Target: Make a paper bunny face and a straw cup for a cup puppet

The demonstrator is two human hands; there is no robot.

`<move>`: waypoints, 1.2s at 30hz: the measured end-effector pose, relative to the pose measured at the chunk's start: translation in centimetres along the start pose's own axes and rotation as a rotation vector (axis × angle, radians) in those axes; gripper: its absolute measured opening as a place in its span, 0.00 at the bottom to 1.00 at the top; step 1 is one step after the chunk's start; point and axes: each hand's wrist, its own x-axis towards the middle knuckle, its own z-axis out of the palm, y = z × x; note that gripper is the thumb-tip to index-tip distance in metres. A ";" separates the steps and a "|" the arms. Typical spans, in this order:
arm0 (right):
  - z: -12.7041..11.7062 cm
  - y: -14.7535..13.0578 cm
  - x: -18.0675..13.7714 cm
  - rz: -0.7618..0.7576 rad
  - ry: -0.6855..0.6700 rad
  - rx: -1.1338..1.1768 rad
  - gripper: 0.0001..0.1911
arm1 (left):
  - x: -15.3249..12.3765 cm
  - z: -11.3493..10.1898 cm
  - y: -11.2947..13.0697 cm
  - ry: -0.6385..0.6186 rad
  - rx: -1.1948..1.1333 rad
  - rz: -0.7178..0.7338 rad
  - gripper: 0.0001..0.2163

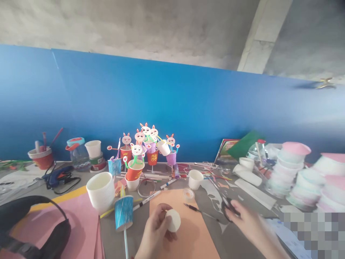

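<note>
A small round white paper disc point(174, 220) is pinched between the thumb and fingers of my left hand point(159, 221), above a sheet of orange paper point(188, 237). Over to the right, my right hand point(245, 217) has its fingers closed at the black handles of a pair of scissors point(227, 208), whose blades point away over the table. A black pen point(192, 207) and a roll of clear tape point(188, 194) lie between the two hands. Left of my left hand, a blue-coloured paper cup point(124, 212) lies tilted with a straw through it.
Paper-cup rabbit figures point(137, 154) stand against the blue partition point(175, 93). White cups are stacked point(101, 192) at left, near black headphones point(35, 226) and pink paper point(81, 223). A glue gun point(58, 178) lies behind. Pink-and-white cup stacks point(288, 169) fill the right side.
</note>
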 end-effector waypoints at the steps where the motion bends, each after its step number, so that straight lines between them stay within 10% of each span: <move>1: 0.1 1.2 -0.1 0.010 -0.011 -0.073 0.11 | 0.0 0.0 0.0 -0.008 0.006 0.004 0.21; 9: 3.6 7.2 -0.2 -0.090 0.252 -0.181 0.12 | -0.8 0.4 0.8 -0.002 0.082 0.013 0.15; 17: 6.5 6.1 -1.6 -0.109 0.549 -0.237 0.19 | -0.8 0.3 0.8 -0.024 0.116 -0.004 0.22; 27: 6.5 5.6 -1.0 -0.211 0.538 -0.008 0.16 | -0.7 0.6 -0.7 -0.159 0.310 0.161 0.23; 31: 6.3 5.3 -1.3 -0.216 0.502 0.027 0.16 | -0.7 0.1 -0.6 -0.077 0.669 0.438 0.12; 36: 5.8 5.1 -1.6 -0.187 0.446 0.059 0.13 | -1.0 -0.7 0.2 0.037 1.166 0.402 0.08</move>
